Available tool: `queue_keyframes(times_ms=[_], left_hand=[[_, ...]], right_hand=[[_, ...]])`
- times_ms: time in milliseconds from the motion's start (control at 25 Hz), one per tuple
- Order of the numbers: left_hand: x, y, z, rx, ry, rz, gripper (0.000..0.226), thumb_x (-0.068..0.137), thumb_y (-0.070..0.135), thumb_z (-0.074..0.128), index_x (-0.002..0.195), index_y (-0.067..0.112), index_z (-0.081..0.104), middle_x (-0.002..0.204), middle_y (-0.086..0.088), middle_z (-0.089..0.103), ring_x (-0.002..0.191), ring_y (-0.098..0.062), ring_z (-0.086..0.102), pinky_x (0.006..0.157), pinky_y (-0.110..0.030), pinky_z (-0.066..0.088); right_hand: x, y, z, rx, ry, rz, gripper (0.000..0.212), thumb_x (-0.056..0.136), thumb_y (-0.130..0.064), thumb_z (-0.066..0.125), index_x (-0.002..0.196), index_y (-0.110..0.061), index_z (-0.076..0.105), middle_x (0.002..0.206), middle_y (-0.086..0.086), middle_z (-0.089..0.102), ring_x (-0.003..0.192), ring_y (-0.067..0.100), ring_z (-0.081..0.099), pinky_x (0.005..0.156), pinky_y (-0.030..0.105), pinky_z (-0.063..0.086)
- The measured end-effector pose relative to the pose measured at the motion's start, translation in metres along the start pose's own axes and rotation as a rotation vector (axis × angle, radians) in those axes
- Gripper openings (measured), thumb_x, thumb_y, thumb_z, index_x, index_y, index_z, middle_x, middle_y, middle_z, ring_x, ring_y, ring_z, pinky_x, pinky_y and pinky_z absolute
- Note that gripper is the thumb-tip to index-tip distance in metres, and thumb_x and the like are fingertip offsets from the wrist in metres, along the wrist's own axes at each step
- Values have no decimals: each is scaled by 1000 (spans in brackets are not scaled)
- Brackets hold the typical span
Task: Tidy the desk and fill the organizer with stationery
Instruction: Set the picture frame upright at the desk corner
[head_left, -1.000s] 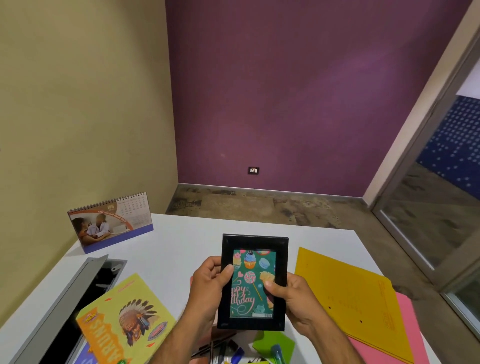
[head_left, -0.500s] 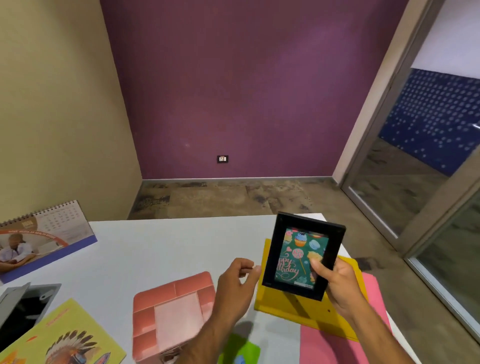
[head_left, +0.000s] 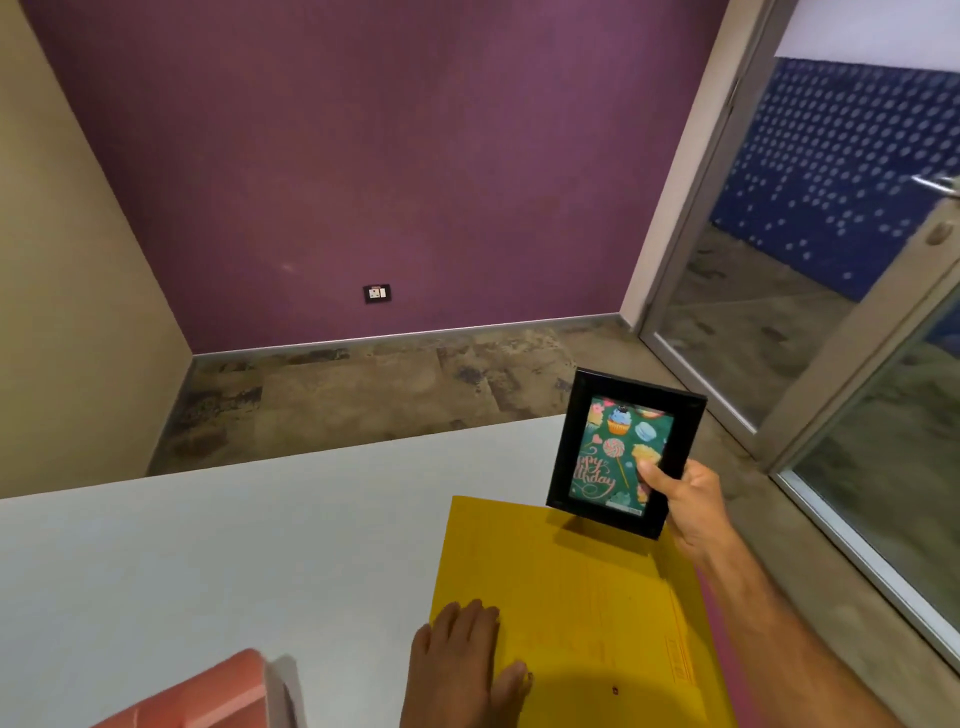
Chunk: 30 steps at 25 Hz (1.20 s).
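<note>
My right hand (head_left: 688, 506) grips a black picture frame (head_left: 626, 452) with a green birthday card inside, holding it upright near the far right corner of the white desk (head_left: 234, 561). Its lower edge hovers just over a yellow folder (head_left: 571, 597). My left hand (head_left: 457, 660) lies flat, fingers spread, on the near left edge of that yellow folder. A corner of the pink organizer (head_left: 208, 696) shows at the bottom left, its contents out of sight.
A pink folder (head_left: 719, 660) pokes out under the yellow one along the desk's right edge. Beyond the desk are bare floor, a purple wall with a socket (head_left: 376, 293), and a glass door (head_left: 831, 312) on the right.
My right hand carried the frame right and farther away, toward the desk's far right corner. My left hand let go of it and came down flat on the yellow folder. The view swung right.
</note>
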<state>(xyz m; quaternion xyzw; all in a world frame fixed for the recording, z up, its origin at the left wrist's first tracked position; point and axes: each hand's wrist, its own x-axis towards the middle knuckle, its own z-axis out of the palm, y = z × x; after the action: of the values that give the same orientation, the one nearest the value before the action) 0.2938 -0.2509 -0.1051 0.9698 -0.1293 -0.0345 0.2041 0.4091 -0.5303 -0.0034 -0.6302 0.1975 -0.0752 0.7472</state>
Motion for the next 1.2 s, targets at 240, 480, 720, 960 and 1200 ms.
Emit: queue_keyframes(times_ms=[240, 480, 720, 960, 1200], left_hand=[[18, -24, 62, 86, -5, 74, 89, 72, 89, 35, 148, 44, 27, 159, 5, 23, 149, -21, 11, 116, -50, 3], [21, -14, 68, 127, 58, -21, 85, 54, 86, 63, 121, 32, 62, 120, -5, 70, 108, -36, 66, 112, -51, 15], [21, -20, 74, 207, 95, 13, 85, 64, 91, 44, 124, 32, 57, 123, -6, 68, 111, -37, 65, 99, -56, 33], [22, -26, 78, 249, 82, 31, 85, 72, 91, 29, 127, 31, 54, 127, -7, 66, 112, -38, 64, 98, -57, 33], [20, -30, 74, 280, 63, 70, 87, 71, 91, 34, 133, 32, 50, 141, -5, 55, 132, -33, 38, 110, -53, 11]], right_hand=[[72, 33, -5, -67, 33, 6, 17, 89, -7, 66, 104, -14, 64, 101, 7, 73, 88, 21, 73, 63, 33, 58], [111, 51, 3, -33, 10, 21, 20, 90, -2, 63, 109, -8, 62, 100, 9, 72, 82, 17, 72, 57, 27, 58], [133, 62, 3, -11, 4, 56, 22, 90, -3, 63, 112, -6, 63, 100, 7, 74, 86, 20, 74, 66, 38, 60], [150, 62, 5, -36, -12, 53, 20, 91, -5, 62, 111, -10, 63, 106, 7, 72, 95, 22, 72, 77, 44, 58], [147, 65, -1, -16, -61, 92, 34, 91, -7, 63, 124, -7, 55, 116, 8, 68, 103, 25, 68, 65, 32, 60]])
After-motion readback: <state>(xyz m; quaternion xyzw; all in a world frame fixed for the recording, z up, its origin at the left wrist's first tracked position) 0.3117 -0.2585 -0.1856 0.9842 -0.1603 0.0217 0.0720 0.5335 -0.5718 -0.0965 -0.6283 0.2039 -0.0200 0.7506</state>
